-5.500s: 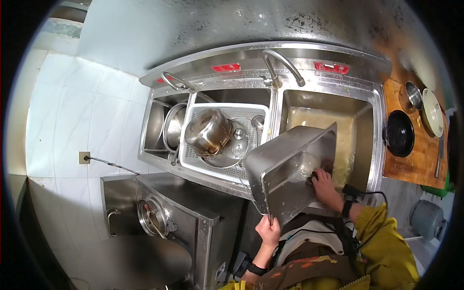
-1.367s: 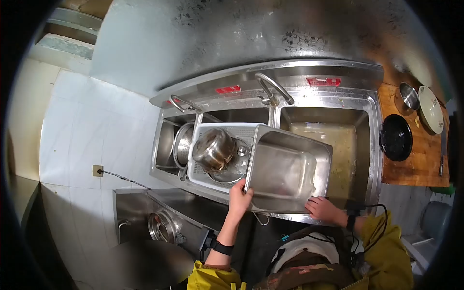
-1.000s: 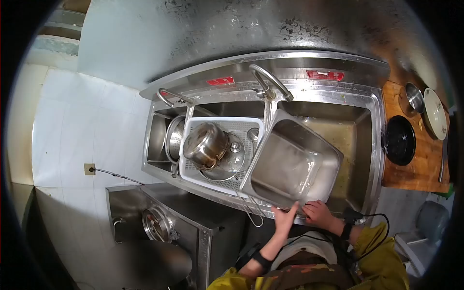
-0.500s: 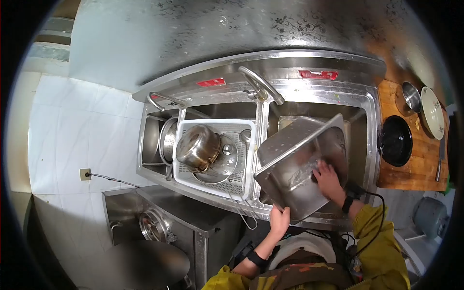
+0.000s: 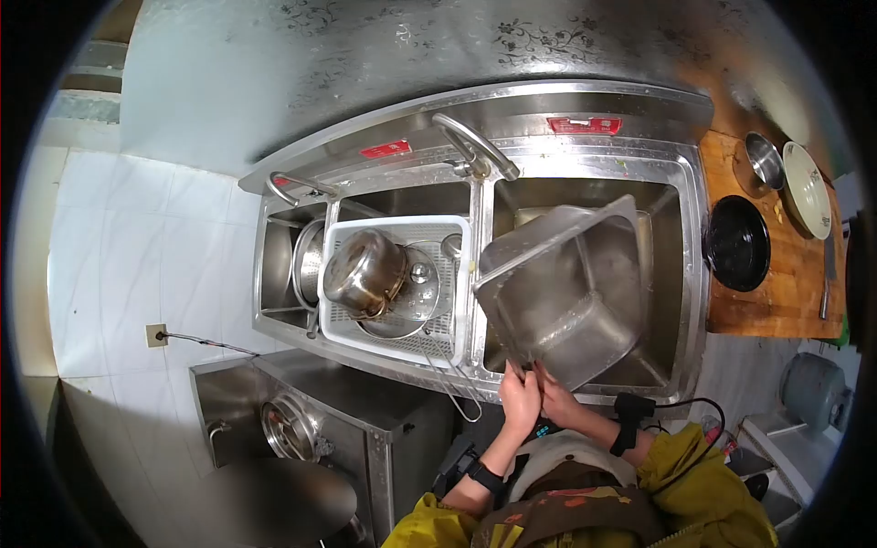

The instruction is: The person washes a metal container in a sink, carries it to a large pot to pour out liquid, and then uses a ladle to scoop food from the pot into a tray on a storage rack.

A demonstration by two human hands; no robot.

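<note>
- Steel pan (image 5: pixel 585 292), deep and rectangular, stands tilted in the right basin of the sink (image 5: pixel 694 274), just below and to the right of the faucet (image 5: pixel 470 146). Its open side faces up and toward the left, and its far rim is raised above the basin.
- Left hand (image 5: pixel 519 395) and right hand (image 5: pixel 554 400) sit side by side, touching, at the pan's nearest lower corner, straight down from the faucet at the sink's front edge.
- Both hands are curled, with the fingers closed on the edge of that corner; the left fingertips reach up onto the rim.
- A black band circles each wrist, and yellow sleeves cover the forearms.
- Down and left of the faucet, a white drain basket (image 5: pixel 343 239) rests over the middle basin. A shiny pot (image 5: pixel 364 272) lies tipped on its side in it, with a glass lid (image 5: pixel 416 283) beside it.
- Far right of the faucet, past the sink's edge, the wooden counter (image 5: pixel 776 306) carries a black bowl (image 5: pixel 738 242), a small steel bowl (image 5: pixel 763 160) and a white plate (image 5: pixel 808 187).
</note>
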